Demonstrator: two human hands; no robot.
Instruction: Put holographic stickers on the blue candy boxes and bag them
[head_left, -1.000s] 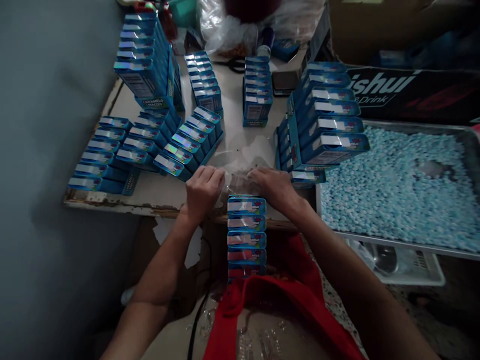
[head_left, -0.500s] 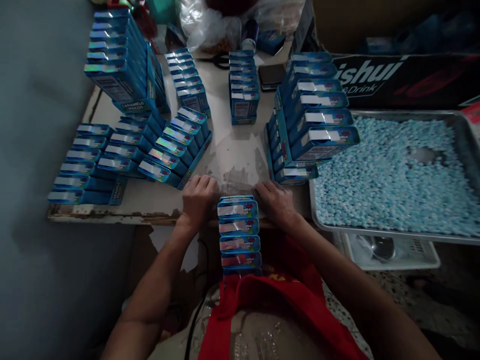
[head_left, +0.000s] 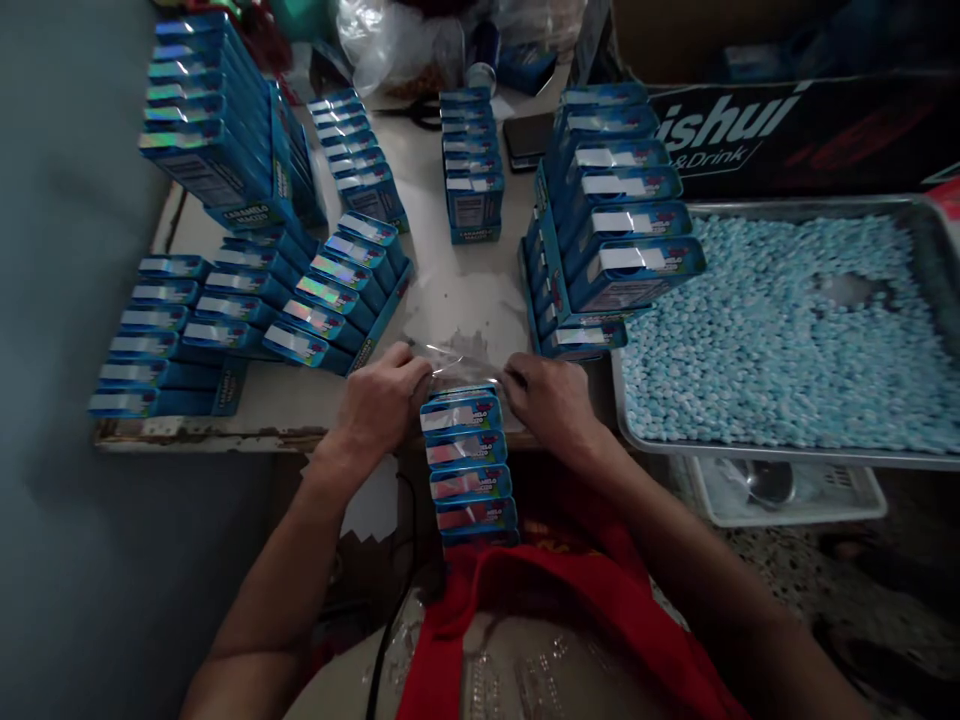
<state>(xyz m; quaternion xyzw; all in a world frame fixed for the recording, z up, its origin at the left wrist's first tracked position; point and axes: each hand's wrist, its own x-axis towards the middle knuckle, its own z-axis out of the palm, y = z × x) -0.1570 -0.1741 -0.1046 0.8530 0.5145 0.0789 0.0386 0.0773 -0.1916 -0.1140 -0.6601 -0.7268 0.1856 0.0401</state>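
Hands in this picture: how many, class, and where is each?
2: the left hand holds the clear film on its left, the right hand on its right, near the blue boxes. None look hidden.

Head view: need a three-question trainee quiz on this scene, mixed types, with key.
1. Multiple choice: what is stretched between the left hand and the right hand? (a) a paper towel, (b) clear film, (c) a rope.
2. True or false: the metal tray lies to the left of the left hand.
3. Fill in: under the large white letters, the dark carton reads "& ____".

Key: 1. b; 2. false; 3. Drink.
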